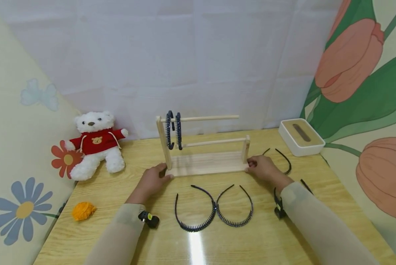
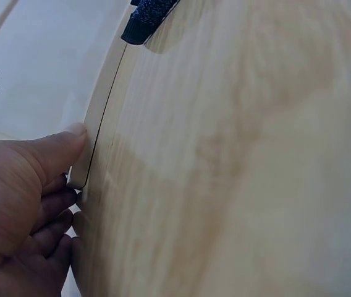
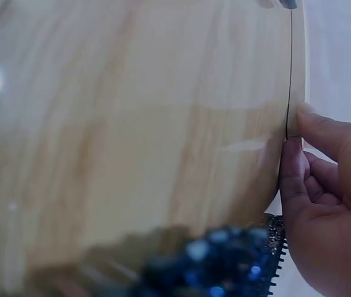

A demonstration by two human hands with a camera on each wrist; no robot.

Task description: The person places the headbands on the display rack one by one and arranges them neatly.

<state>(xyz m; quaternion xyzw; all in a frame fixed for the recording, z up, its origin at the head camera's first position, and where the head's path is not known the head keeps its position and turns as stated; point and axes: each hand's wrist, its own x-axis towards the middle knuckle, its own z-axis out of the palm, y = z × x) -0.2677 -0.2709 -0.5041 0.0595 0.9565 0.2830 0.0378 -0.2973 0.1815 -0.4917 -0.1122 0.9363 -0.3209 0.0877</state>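
Note:
A wooden rack [image 1: 204,166] with two horizontal rods stands at the middle of the table. Two dark toothed headbands [image 1: 178,130] hang at the left end of its upper rod. My left hand [image 1: 154,179] grips the left end of the rack's base, thumb on its front edge in the left wrist view. At the opposite end, my right hand [image 1: 263,168] holds the base's corner between thumb and fingers. Two more headbands [image 1: 195,227] lie in front of the rack, touching each other. By the right forearm are further headbands [image 1: 288,162], one partly covered by the sleeve.
A white teddy bear [image 1: 100,141] in a red sweater sits at the back left. Nearer on that side lies an orange yarn ball [image 1: 83,211]. A white box [image 1: 301,137] with a slotted wooden lid stands back right. Walls enclose the table [image 1: 217,246] behind and on both sides.

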